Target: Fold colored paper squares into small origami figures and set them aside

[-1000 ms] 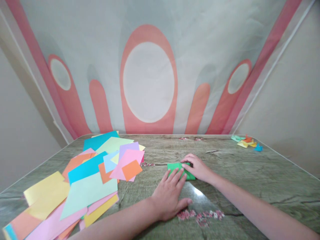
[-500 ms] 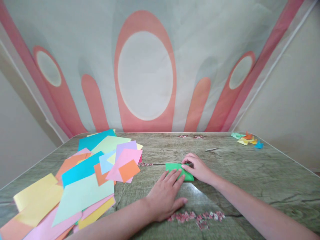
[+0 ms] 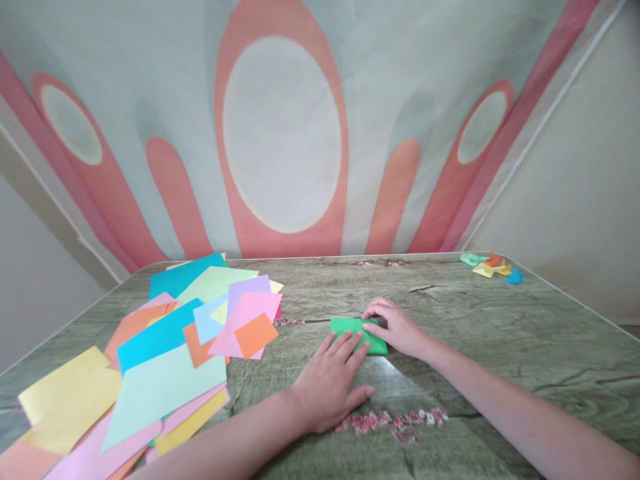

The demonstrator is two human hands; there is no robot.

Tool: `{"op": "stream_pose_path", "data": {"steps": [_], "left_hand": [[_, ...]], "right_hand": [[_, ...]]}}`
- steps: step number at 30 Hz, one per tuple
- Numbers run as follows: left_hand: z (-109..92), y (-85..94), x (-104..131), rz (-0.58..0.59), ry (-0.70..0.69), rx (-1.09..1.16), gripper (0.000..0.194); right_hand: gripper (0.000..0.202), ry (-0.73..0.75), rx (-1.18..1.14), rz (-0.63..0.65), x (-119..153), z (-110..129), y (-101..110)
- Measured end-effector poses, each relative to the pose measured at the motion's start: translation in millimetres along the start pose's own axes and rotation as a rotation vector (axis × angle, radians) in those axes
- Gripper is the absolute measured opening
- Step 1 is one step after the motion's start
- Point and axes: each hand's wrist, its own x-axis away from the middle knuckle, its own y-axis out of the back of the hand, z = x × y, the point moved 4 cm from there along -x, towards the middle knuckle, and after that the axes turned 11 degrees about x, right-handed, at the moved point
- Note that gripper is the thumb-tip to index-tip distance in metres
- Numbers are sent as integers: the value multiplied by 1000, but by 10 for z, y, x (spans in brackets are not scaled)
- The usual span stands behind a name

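Observation:
A small folded sheet of green paper (image 3: 344,325) lies on the table in front of me. My left hand (image 3: 331,388) rests flat on its near left part, fingers spread and thumb out to the side on the tabletop. At the paper's right side, my right hand (image 3: 400,331) pinches the upper right edge between thumb and fingers. The fingers partly cover the paper, so its exact folds are hard to make out.
Loose coloured paper sheets (image 3: 165,393) overlap across the table's left side, with a small orange square (image 3: 256,335) nearest the hands. Several small folded paper figures (image 3: 493,269) sit at the far right corner. A printed backdrop (image 3: 280,247) rises behind the wood-patterned table (image 3: 480,360).
My view has tilted slightly, so the table and backdrop sit a little higher in the picture. Both hands stay on the green paper, with hardly any movement of the fingers.

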Motion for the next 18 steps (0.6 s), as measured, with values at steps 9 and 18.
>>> {"op": "stream_pose_path", "data": {"steps": [9, 18], "left_hand": [[4, 5, -1, -24, -9, 19, 59], [277, 154, -69, -116, 16, 50, 40]], "right_hand": [[8, 10, -3, -6, 4, -17, 0], [9, 29, -9, 6, 3, -4, 15]]}}
